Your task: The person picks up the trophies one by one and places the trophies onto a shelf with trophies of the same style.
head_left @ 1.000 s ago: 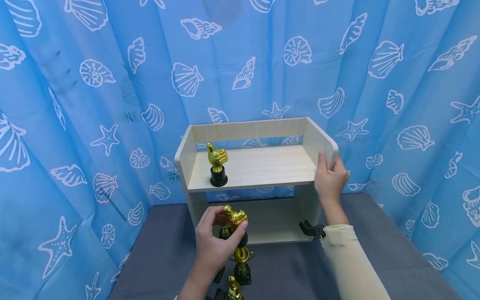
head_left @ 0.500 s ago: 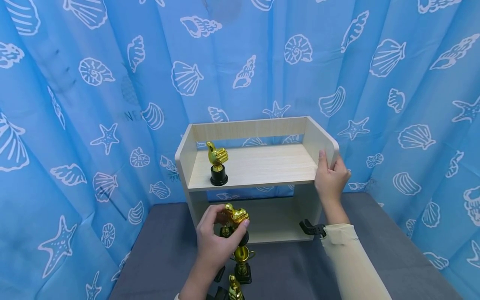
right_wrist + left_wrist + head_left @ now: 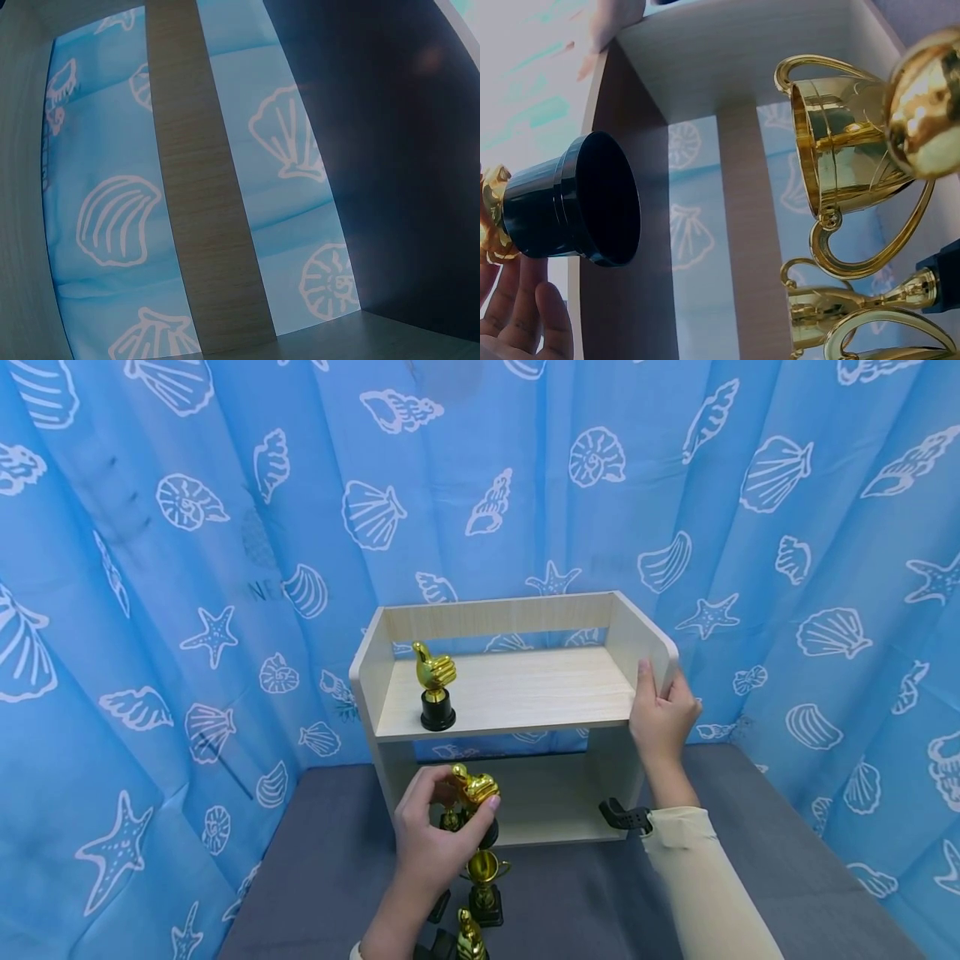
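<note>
My left hand (image 3: 435, 843) pinches a gold thumbs-up trophy (image 3: 480, 787) between thumb and fingers, in front of the lower compartment. In the left wrist view the trophy's round black base (image 3: 570, 202) is tilted, apart from the shelf board. My right hand (image 3: 663, 727) grips the front edge of the right side panel of a pale wooden two-tier shelf (image 3: 525, 689). Another thumbs-up trophy (image 3: 436, 687) stands upright at the left of the upper tier. A gold cup trophy (image 3: 485, 881) stands on the table before the shelf, below my left hand. The right hand is out of its wrist view.
Further trophies, one a gold figure (image 3: 469, 935), are partly cut off at the bottom edge near my left forearm. Dark grey cloth (image 3: 570, 902) covers the table. A blue shell-print curtain (image 3: 525, 485) hangs close behind the shelf. A black strap (image 3: 624, 817) sticks out from my right wrist.
My left hand has drifted very slightly up and right, still with the trophy. The right hand keeps its place on the side panel.
</note>
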